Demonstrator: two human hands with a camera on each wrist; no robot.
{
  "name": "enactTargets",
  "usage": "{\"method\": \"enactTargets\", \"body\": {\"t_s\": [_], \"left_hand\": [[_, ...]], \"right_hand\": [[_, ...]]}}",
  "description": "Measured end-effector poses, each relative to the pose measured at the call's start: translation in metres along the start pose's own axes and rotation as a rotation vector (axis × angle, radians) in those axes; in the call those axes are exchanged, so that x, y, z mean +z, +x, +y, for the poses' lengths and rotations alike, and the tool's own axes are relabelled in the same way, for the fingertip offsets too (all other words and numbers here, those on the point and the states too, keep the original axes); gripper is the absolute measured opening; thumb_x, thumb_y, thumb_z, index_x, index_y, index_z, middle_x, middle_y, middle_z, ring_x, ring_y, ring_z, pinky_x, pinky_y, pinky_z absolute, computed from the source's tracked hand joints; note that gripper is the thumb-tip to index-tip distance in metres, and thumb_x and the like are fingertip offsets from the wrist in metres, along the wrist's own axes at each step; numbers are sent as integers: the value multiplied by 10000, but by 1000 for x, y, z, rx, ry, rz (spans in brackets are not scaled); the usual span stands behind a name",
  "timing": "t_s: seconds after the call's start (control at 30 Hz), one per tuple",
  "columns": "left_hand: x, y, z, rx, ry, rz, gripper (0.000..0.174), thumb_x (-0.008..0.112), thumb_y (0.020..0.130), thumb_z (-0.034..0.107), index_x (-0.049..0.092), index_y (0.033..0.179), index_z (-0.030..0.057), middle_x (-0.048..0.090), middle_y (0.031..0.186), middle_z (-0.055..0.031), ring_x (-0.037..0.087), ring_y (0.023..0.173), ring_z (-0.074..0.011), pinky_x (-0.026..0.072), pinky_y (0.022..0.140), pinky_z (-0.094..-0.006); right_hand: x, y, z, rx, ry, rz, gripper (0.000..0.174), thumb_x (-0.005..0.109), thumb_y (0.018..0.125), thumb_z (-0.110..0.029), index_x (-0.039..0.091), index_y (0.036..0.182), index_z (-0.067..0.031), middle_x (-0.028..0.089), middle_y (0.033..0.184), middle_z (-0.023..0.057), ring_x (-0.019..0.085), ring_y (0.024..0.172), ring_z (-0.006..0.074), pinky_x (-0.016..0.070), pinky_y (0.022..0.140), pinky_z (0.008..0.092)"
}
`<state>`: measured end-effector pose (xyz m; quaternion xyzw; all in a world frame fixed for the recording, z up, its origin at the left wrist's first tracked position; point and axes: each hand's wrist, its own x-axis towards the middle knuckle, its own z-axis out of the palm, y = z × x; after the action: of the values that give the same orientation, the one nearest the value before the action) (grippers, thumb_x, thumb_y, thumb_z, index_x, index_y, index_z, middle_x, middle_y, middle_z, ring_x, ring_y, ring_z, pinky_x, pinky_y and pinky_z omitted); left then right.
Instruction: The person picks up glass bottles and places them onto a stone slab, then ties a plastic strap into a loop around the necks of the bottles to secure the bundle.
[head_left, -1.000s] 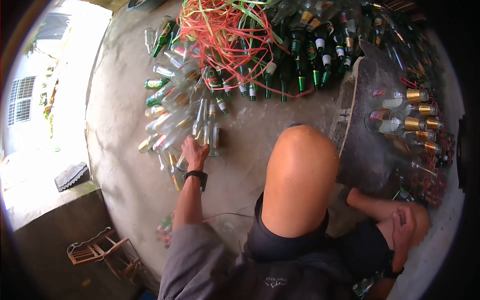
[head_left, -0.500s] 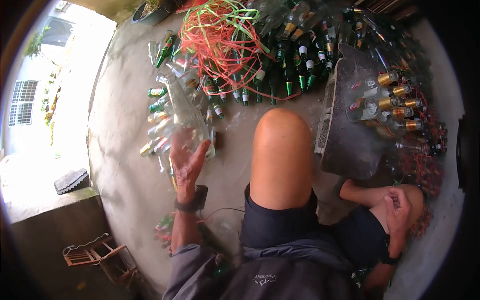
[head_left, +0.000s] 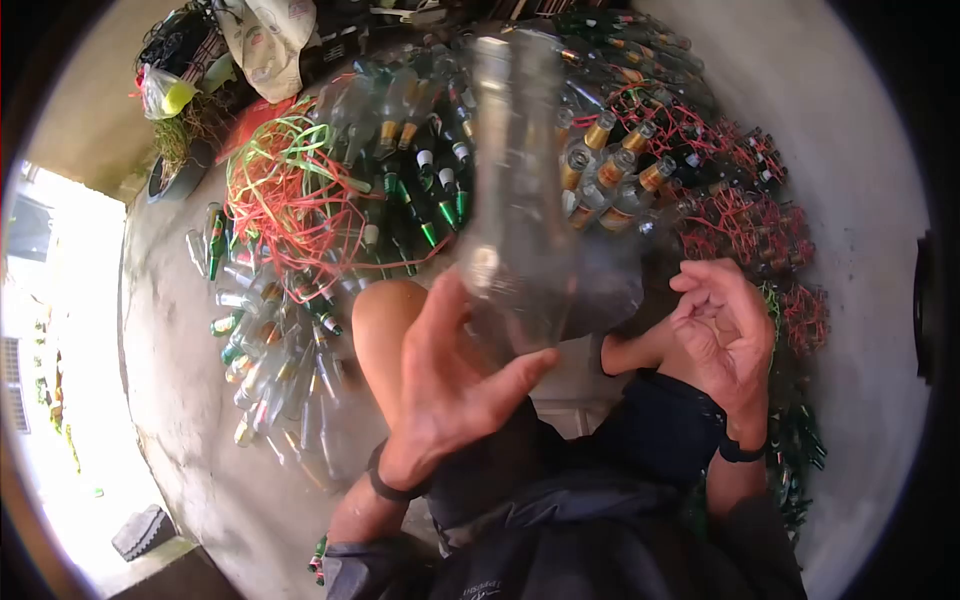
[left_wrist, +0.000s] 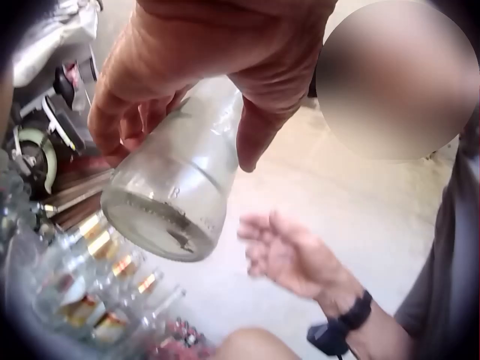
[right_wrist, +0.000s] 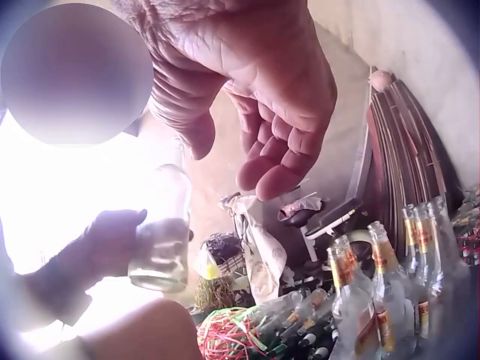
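Observation:
My left hand [head_left: 440, 390] grips a clear glass bottle [head_left: 515, 200] in front of my body, blurred in the head view. The left wrist view shows thumb and fingers round the bottle [left_wrist: 169, 195], its base below them and its neck hidden by the hand. To the right, my right hand [head_left: 725, 340] is raised above my bent leg, palm turned inward, fingers loosely curled around nothing. The right wrist view has the held bottle [right_wrist: 161, 247] apart from that hand's fingers [right_wrist: 277, 176]. Beyond stand clear bottles with gold-foil necks [head_left: 615, 170].
Clear bottles [head_left: 280, 350] lie piled on the concrete floor at left. A tangle of red and green plastic strips [head_left: 290, 200] covers part of the green bottles [head_left: 420, 205]. Bundles tied with red strips [head_left: 745, 235] line the right side. A potted plant [head_left: 175, 175] stands far left.
My left hand has picked the bottle up from the left pile and carried it rightward, up in front of me. The right hand has lifted off my leg. The view has turned right.

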<state>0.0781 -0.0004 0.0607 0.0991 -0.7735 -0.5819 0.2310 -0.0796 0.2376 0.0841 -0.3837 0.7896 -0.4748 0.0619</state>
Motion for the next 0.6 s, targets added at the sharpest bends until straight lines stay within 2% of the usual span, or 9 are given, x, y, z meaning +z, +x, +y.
{"method": "enactTargets", "body": {"t_s": [0.03,0.1,0.2,0.3,0.33,0.37,0.43,0.47,0.6], "left_hand": [[20,-3,-11,-93,-103,-15,744,893,701,137,516,1310,-65,617,1182,-181,615,1097,-303,485,972,-391],[42,0,-18,87,189,-85,789,902,664,136,513,1321,-63,618,1136,-171,618,1039,-308,494,899,-405],[73,-2,-28,165,180,-205,794,893,645,118,498,1311,-57,594,1165,-243,575,1058,-421,494,911,-466],[91,-5,-36,165,139,-285,796,887,640,97,483,1312,-40,598,1171,-221,575,1065,-415,495,922,-464],[94,-5,-39,157,136,-286,796,887,640,97,483,1312,-40,598,1171,-221,575,1065,-415,495,922,-464],[98,-5,-41,166,134,-294,796,885,638,94,480,1311,-37,598,1175,-218,575,1064,-414,495,925,-465],[103,-5,-47,167,129,-305,796,883,636,90,478,1310,-35,597,1179,-215,575,1063,-413,494,929,-465],[105,-4,-49,169,142,-298,799,883,632,86,477,1310,-34,595,1179,-217,573,1061,-414,493,928,-466],[111,1,-54,167,146,-293,795,878,630,75,477,1308,-33,591,1177,-220,568,1054,-420,494,923,-469]], "right_hand": [[-1,6,-6,-1,119,37,377,743,868,-58,609,1205,44,653,962,105,619,825,132,502,757,267],[-8,11,-8,6,234,83,412,753,884,-98,598,1237,49,659,984,112,613,837,124,498,769,264],[-16,13,-8,65,379,79,443,755,906,-148,593,1267,52,674,1032,119,612,882,119,496,800,264],[-20,14,-7,4,151,165,419,737,931,-168,600,1266,44,690,1062,118,612,902,125,501,834,279],[-26,12,3,-40,141,135,395,729,940,-165,604,1253,42,692,1069,120,605,845,107,513,772,264],[-27,10,2,-32,142,132,395,729,940,-165,604,1253,42,692,1069,120,605,845,107,513,772,264],[-31,8,-4,209,178,118,364,718,943,-135,608,1245,35,694,1069,124,606,780,90,510,673,238],[-31,9,2,166,200,120,325,699,946,-95,609,1232,31,696,1064,126,600,726,78,490,597,217],[-37,10,10,203,234,67,300,690,944,-68,614,1217,31,695,1059,121,601,730,77,500,611,218]]}}
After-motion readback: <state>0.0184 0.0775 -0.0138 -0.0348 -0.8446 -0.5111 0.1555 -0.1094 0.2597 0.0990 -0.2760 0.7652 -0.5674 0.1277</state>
